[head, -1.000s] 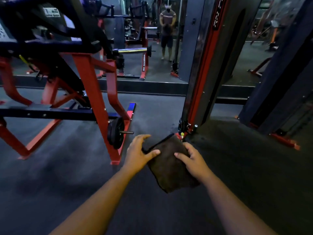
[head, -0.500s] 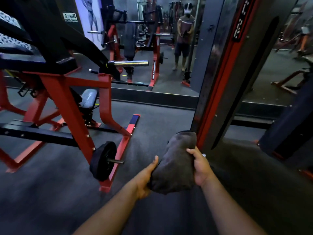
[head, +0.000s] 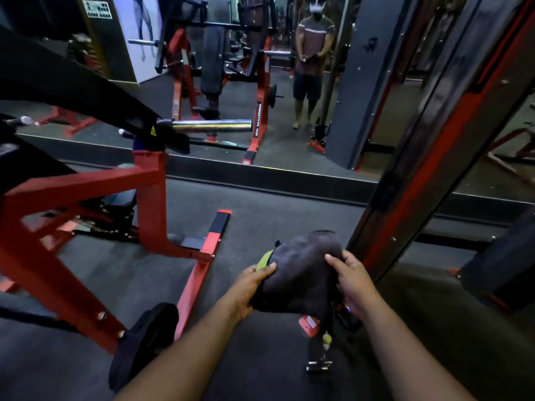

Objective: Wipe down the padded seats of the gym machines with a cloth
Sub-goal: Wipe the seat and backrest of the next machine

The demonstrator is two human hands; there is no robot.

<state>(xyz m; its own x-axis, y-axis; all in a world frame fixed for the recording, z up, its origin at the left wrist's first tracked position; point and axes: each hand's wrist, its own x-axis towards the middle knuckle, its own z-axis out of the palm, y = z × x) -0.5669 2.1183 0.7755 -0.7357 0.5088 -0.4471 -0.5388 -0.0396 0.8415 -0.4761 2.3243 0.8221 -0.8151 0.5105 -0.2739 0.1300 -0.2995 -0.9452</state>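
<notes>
Both hands were clamped on the cloth [head: 301, 273], held in the air above the floor [head: 260, 204]: my left hand [head: 249, 287] pinching its left edge by a green tag, my right hand [head: 351, 280] curled over the right side. It sagged between them, so I judged it soft, light and limp, best bunched in one palm before reaching the seat [head: 121, 198] of the red machine [head: 147, 180]
</notes>
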